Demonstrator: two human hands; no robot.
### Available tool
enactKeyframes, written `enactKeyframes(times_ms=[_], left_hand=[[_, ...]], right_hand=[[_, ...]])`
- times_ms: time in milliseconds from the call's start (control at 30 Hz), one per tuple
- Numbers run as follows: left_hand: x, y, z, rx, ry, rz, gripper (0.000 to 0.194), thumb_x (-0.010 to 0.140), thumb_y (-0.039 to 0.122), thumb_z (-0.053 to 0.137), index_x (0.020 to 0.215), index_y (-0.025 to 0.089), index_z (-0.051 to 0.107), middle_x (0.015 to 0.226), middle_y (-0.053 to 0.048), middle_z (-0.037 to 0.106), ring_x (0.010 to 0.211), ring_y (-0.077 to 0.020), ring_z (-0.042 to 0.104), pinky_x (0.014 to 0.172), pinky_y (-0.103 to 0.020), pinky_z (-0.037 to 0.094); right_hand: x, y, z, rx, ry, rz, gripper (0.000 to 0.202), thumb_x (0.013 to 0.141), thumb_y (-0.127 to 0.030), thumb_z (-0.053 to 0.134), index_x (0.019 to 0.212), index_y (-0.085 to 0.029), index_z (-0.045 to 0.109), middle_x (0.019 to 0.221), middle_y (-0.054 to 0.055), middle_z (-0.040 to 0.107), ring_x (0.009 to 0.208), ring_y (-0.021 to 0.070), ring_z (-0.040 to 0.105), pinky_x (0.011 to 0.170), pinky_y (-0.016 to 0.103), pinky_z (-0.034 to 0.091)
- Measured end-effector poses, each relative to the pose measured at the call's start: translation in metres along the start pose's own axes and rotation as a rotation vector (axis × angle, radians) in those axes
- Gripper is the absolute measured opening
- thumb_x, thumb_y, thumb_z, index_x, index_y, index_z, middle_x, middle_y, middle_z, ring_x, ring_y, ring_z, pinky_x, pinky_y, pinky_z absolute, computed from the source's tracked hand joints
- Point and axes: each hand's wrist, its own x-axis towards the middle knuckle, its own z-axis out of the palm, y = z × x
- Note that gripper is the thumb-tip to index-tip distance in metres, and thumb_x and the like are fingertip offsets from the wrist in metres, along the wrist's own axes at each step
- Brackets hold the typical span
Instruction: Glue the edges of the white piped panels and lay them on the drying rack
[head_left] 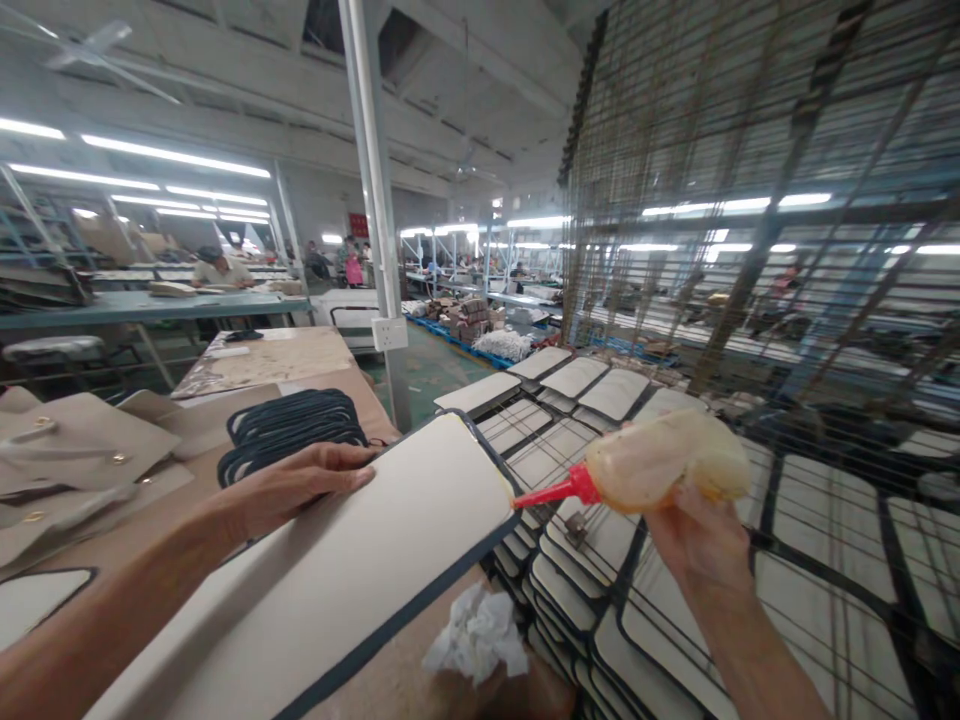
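A long cream panel with a dark blue edge and rounded corners slants across the middle. My left hand grips its far left edge, thumb or fingers on the top face and the rest hidden beneath. In my right hand is a squeeze bottle of yellowish glue-like liquid, tilted to the left. Its red nozzle meets the panel's right corner, where a thin yellowish line runs along the edge.
Dark cord bundles and beige pieces with metal fittings lie at left. Crumpled white tissue is near the front. Wire racks with similar panels fill the right. A metal post stands ahead; a person sits far left.
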Motion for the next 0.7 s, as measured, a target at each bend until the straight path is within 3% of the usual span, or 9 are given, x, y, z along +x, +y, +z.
enactKeyframes(times_ms=[233, 700], left_hand=[[0.013, -0.015, 0.002, -0.022, -0.004, 0.046, 0.044, 0.075, 0.034, 0.068, 0.115, 0.015, 0.065, 0.093, -0.012, 0.073, 0.072, -0.0218, 0.069, 0.063, -0.027, 0.053], [0.041, -0.036, 0.009, -0.1, 0.034, 0.079, 0.04, 0.074, 0.036, 0.069, 0.108, 0.016, 0.067, 0.083, -0.004, 0.074, 0.071, -0.0189, 0.066, 0.063, -0.025, 0.05]], right_hand=[[-0.017, 0.005, -0.005, -0.058, 0.156, -0.105, 0.036, 0.056, -0.029, 0.083, 0.089, -0.025, 0.069, 0.076, -0.001, 0.069, 0.072, 0.019, 0.063, 0.092, 0.044, 0.044], [-0.018, 0.011, 0.002, -0.038, 0.169, -0.186, 0.031, 0.059, -0.023, 0.08, 0.087, -0.023, 0.068, 0.077, -0.001, 0.068, 0.073, 0.015, 0.063, 0.071, 0.027, 0.053]])
